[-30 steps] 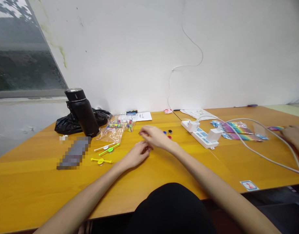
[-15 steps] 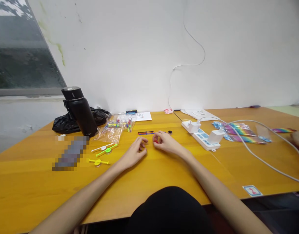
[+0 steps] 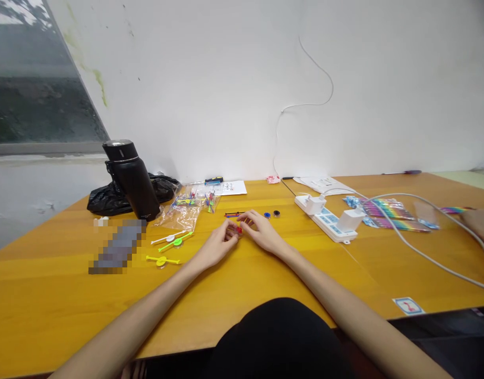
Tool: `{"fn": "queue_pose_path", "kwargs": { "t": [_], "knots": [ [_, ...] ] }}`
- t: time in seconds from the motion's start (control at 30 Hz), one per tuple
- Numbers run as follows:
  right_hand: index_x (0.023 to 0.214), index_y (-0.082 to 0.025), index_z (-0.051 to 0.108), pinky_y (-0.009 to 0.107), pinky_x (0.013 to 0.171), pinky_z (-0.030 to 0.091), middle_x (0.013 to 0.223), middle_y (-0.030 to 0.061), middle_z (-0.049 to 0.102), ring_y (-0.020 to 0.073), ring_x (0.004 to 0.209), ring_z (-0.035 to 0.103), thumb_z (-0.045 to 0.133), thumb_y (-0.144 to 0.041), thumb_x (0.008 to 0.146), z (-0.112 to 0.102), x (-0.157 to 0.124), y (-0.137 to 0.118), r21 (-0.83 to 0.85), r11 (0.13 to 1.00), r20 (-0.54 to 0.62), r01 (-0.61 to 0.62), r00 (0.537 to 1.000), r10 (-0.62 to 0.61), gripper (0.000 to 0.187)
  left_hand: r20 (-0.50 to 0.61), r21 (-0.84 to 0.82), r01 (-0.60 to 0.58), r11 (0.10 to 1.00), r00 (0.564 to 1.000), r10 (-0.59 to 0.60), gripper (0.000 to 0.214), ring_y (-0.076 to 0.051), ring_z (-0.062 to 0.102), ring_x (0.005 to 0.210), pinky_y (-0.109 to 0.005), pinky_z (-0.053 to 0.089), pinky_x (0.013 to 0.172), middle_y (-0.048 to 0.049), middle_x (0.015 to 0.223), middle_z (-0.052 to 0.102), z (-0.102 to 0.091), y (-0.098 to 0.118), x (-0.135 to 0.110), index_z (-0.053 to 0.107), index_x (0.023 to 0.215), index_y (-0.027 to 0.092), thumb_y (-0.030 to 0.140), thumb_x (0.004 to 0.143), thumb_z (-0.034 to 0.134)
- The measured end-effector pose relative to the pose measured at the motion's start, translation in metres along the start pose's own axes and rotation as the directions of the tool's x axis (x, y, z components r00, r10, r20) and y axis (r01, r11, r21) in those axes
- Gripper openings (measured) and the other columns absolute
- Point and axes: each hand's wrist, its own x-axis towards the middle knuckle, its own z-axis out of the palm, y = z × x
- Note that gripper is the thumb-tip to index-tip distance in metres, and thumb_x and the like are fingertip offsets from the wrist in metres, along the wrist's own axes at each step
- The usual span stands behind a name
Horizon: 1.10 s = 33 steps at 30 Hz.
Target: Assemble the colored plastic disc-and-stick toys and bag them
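Note:
My left hand point(image 3: 218, 246) and my right hand point(image 3: 261, 231) meet at the middle of the yellow wooden table point(image 3: 242, 295). Both pinch a small red piece point(image 3: 238, 229) between their fingertips. Just behind the hands lie thin coloured sticks point(image 3: 234, 214), a blue disc point(image 3: 267, 215) and a black disc point(image 3: 276, 213). To the left lie assembled spinners: a white one point(image 3: 169, 238), a green one point(image 3: 177, 242) and a yellow one point(image 3: 161, 260).
A black flask point(image 3: 131, 179) stands at the back left before a black bag point(image 3: 107, 197). Clear bags of coloured parts point(image 3: 186, 206) lie near it. A white power strip point(image 3: 328, 217) with cables and rainbow packets point(image 3: 387, 216) are on the right, where another person's hand point(image 3: 481, 223) rests.
My right hand drew back from the discs with a red piece and moved left. The two hands came together on it. The sticks behind them came into view.

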Motion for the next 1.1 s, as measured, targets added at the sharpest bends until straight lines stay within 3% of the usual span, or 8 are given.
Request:
{"fn": "queue_pose_path", "kwargs": {
  "t": [0.07, 0.13, 0.23, 0.43, 0.6, 0.83, 1.1],
  "knots": [
    [0.116, -0.019, 0.065, 0.042, 0.104, 0.044, 0.119, 0.0112, 0.066, 0.0235, 0.115, 0.057, 0.045, -0.024, 0.101, 0.001, 0.000, 0.007, -0.207, 0.978, -0.046, 0.004, 0.999, -0.014, 0.025, 0.000, 0.005, -0.009, 1.000, 1.000, 0.009, 0.019, -0.018, 0.061, 0.089, -0.031, 0.048, 0.083, -0.0049, 0.097, 0.066, 0.001, 0.000, 0.000, 0.055, 0.105, 0.020, 0.035, 0.094, 0.055],
    [0.125, -0.018, 0.063, 0.045, 0.110, 0.040, 0.129, 0.0131, 0.063, 0.0261, 0.125, 0.051, 0.043, -0.024, 0.102, 0.003, -0.001, 0.014, -0.356, 0.935, -0.014, 0.009, 1.000, -0.015, 0.031, 0.004, 0.004, -0.010, 1.000, 1.000, 0.010, 0.020, -0.018, 0.062, 0.090, -0.032, 0.048, 0.084, -0.0057, 0.099, 0.067, 0.001, 0.000, 0.000, 0.055, 0.105, 0.020, 0.037, 0.094, 0.055],
    [0.138, -0.017, 0.056, 0.047, 0.116, 0.034, 0.145, 0.0137, 0.055, 0.0268, 0.137, 0.043, 0.043, -0.029, 0.103, 0.007, -0.003, 0.021, -0.447, 0.894, 0.055, 0.029, 0.998, -0.005, 0.039, 0.017, -0.002, -0.012, 1.000, 1.000, 0.012, 0.022, -0.019, 0.063, 0.093, -0.033, 0.048, 0.085, -0.0064, 0.102, 0.067, 0.002, 0.000, -0.001, 0.056, 0.107, 0.020, 0.038, 0.095, 0.055],
    [0.137, -0.017, 0.058, 0.044, 0.114, 0.037, 0.136, 0.0118, 0.061, 0.0253, 0.130, 0.047, 0.041, -0.028, 0.104, 0.007, -0.002, 0.020, -0.450, 0.891, 0.035, 0.058, 0.998, -0.047, 0.039, 0.034, 0.003, -0.036, 0.999, 0.999, 0.035, 0.020, -0.018, 0.062, 0.092, -0.031, 0.048, 0.083, -0.0056, 0.101, 0.067, 0.001, 0.001, -0.001, 0.057, 0.106, 0.019, 0.036, 0.095, 0.054],
    [0.140, -0.018, 0.055, 0.046, 0.118, 0.032, 0.147, 0.0108, 0.054, 0.0260, 0.139, 0.040, 0.040, -0.031, 0.104, 0.009, 0.001, 0.020, -0.456, 0.888, 0.044, 0.058, 0.998, -0.043, 0.041, 0.042, 0.005, -0.031, 0.999, 0.999, 0.031, 0.019, -0.018, 0.062, 0.091, -0.031, 0.048, 0.083, -0.0053, 0.098, 0.066, 0.001, 0.003, -0.002, 0.056, 0.103, 0.020, 0.036, 0.095, 0.054],
    [0.126, -0.017, 0.064, 0.045, 0.106, 0.041, 0.122, 0.0136, 0.065, 0.0276, 0.118, 0.050, 0.037, -0.027, 0.105, 0.006, 0.002, 0.014, -0.507, 0.861, 0.000, 0.041, 0.999, -0.048, 0.036, 0.034, 0.011, -0.027, 1.000, 0.999, 0.026, 0.018, -0.017, 0.061, 0.088, -0.030, 0.047, 0.081, -0.0048, 0.097, 0.066, 0.002, 0.006, -0.001, 0.057, 0.102, 0.020, 0.036, 0.095, 0.054],
    [0.125, -0.016, 0.066, 0.046, 0.104, 0.042, 0.120, 0.0148, 0.062, 0.0289, 0.117, 0.049, 0.038, -0.026, 0.104, 0.007, 0.001, 0.015, -0.545, 0.838, -0.030, 0.007, 0.999, -0.028, 0.036, 0.044, 0.022, -0.037, 0.999, 0.998, 0.036, 0.018, -0.017, 0.062, 0.090, -0.030, 0.047, 0.082, -0.0055, 0.099, 0.067, 0.001, 0.004, -0.002, 0.057, 0.105, 0.019, 0.034, 0.096, 0.053]
  ]
}}
